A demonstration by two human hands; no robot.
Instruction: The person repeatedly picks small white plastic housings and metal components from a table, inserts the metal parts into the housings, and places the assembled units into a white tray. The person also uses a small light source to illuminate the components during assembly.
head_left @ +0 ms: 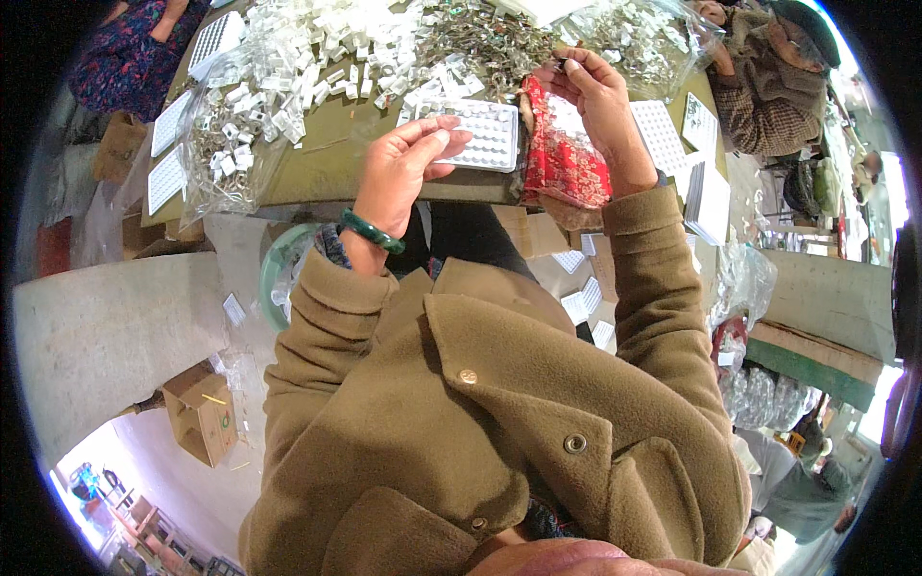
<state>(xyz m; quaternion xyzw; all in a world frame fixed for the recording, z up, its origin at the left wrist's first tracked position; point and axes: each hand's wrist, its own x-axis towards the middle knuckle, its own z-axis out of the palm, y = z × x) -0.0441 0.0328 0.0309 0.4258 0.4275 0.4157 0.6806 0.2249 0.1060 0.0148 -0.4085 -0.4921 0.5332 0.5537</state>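
My left hand (403,173), with a green bangle at the wrist, is closed over the left end of a white tray with rows of round dimples (492,134). Its thumb and fingers press together; whatever they pinch is too small to make out. Farther right and up, my right hand (605,110) pinches a small dark piece (560,64) between thumb and fingertips. That hand is above a red patterned cloth (567,163), beside a heap of small brassy metal parts (490,48).
White plastic pieces (317,58) heap across the table (331,158). A clear bag (230,154) of parts lies left. More dimpled trays (659,134) lie right. A co-worker sits at each far corner. Below are a green basin (279,274) and a cardboard box (200,418).
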